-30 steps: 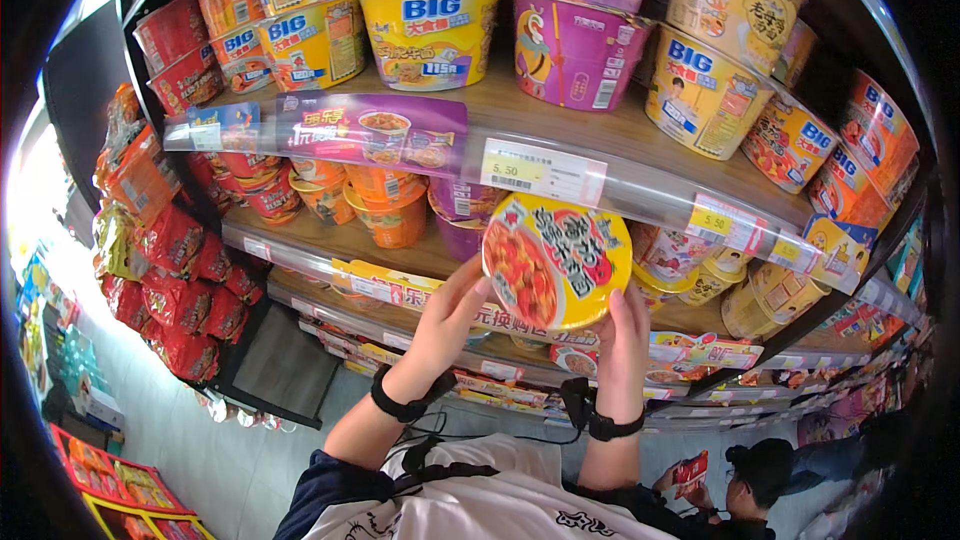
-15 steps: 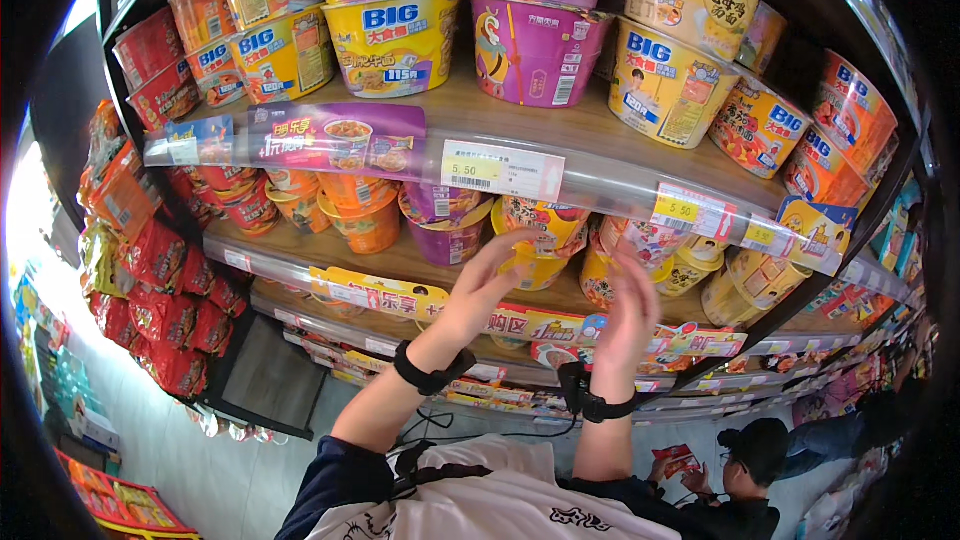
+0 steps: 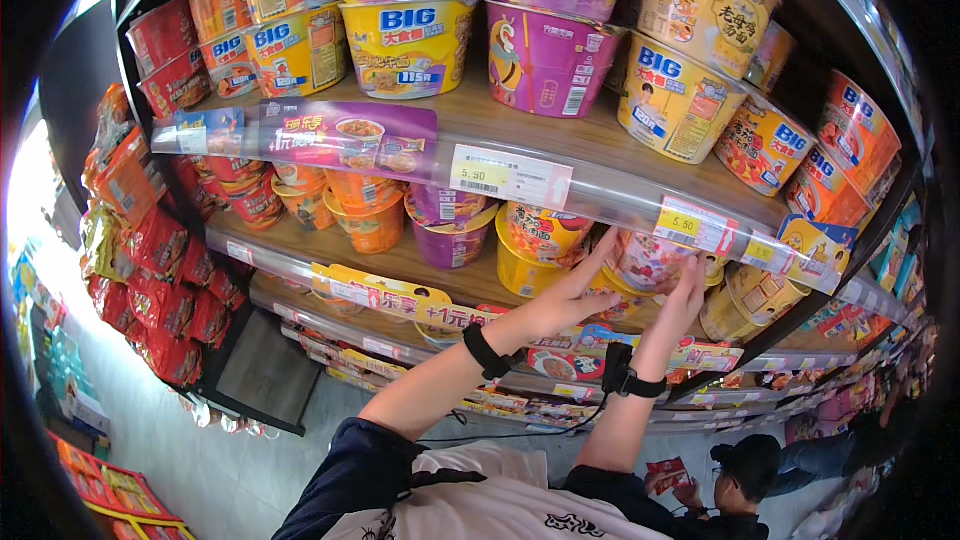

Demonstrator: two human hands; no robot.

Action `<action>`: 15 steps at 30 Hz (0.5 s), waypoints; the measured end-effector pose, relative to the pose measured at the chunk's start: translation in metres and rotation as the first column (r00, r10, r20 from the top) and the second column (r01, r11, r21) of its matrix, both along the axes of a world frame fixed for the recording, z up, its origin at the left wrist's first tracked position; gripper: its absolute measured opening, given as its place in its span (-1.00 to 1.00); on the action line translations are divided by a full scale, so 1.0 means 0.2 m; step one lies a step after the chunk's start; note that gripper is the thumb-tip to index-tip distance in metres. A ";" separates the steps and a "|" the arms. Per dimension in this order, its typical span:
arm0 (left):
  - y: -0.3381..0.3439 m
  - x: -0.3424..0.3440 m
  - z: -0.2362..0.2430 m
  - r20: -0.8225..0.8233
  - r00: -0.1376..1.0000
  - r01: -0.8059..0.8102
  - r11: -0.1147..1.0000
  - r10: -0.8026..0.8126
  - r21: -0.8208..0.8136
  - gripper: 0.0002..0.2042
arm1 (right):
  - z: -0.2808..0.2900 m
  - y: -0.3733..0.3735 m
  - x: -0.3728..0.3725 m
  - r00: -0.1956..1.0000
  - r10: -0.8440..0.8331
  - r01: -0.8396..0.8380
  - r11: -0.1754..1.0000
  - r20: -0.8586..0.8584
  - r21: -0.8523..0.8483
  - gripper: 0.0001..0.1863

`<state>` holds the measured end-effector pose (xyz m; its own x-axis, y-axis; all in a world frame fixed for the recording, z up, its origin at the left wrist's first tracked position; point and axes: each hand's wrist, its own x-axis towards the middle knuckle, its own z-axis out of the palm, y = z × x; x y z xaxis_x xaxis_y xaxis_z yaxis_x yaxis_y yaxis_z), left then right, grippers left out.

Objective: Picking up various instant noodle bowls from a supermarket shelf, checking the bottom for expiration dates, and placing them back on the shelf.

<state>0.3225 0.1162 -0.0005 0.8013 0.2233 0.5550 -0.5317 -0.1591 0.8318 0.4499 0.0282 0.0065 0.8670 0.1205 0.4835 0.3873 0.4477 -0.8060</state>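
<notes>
On the second shelf, under the price strip, a white-and-pink instant noodle tub [image 3: 643,262] sits on top of another tub [image 3: 622,298]. My left hand [image 3: 575,298] reaches in at its left side, the fingers along the wall and the thumb lower down. Against its right side is my right hand [image 3: 681,302], fingers pointing up. The tub is clasped between both hands; its upper rim is partly hidden by the strip. Just left of it stands a red-and-yellow noodle tub [image 3: 545,228] on a yellow one [image 3: 525,268].
Stacked noodle tubs fill the upper shelf, including a purple tub [image 3: 548,60]. The clear price strip [image 3: 610,202] overhangs my hands. Red snack packets [image 3: 165,315] hang at the left. A person [image 3: 745,475] with a red packet is low at the right.
Both hands have moved right and come closer together, from apart in front of the tubs to either side of the white-and-pink tub. The view has shifted slightly.
</notes>
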 end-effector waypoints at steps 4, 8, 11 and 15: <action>-0.02 -0.10 0.04 -0.008 1.000 0.018 0.987 -0.017 0.158 -0.23 | -0.01 -0.11 -0.14 0.999 -0.001 -0.006 0.989 -0.046 -0.150 -0.47; -0.11 -0.21 0.02 -0.010 0.974 0.222 0.969 -0.225 -0.108 -0.20 | -0.11 -0.16 -0.20 0.973 -0.226 0.228 0.971 0.040 -0.065 -0.46; -0.20 -0.32 0.00 0.026 0.935 0.353 0.916 -0.355 -0.191 -0.19 | -0.23 -0.22 -0.21 0.875 -0.386 0.408 0.913 0.292 -0.015 -0.37; -0.21 -0.50 -0.10 0.010 0.909 0.375 0.807 -0.417 -0.457 -0.17 | -0.49 -0.27 -0.23 0.854 -0.203 0.126 0.974 0.479 0.188 -0.25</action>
